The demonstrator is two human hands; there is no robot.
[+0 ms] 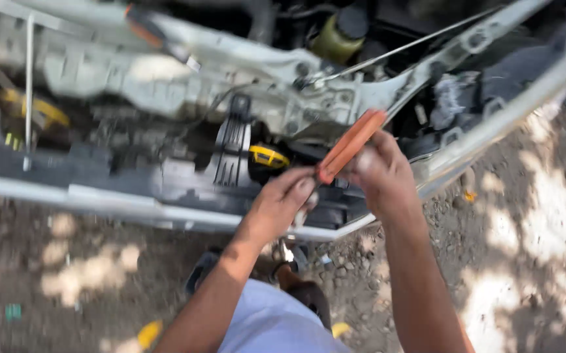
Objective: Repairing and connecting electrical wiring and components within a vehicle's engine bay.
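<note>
My right hand (379,171) is closed around the lower part of a long orange tool handle (353,144) that slants up to the right. My left hand (283,199) pinches the handle's lower end with its fingertips. Both hands hover over the front edge of an open car engine bay (185,85). A yellow cap (268,157) sits just left of my left hand. The tool's working end is hidden behind my hands.
A thin hood prop rod (413,44) runs diagonally above my hands. A second orange-handled tool (145,29) lies on the metal crossmember at the back. A yellow-green reservoir (336,36) stands at the top. Gravel ground (531,216) with small stones lies below and to the right.
</note>
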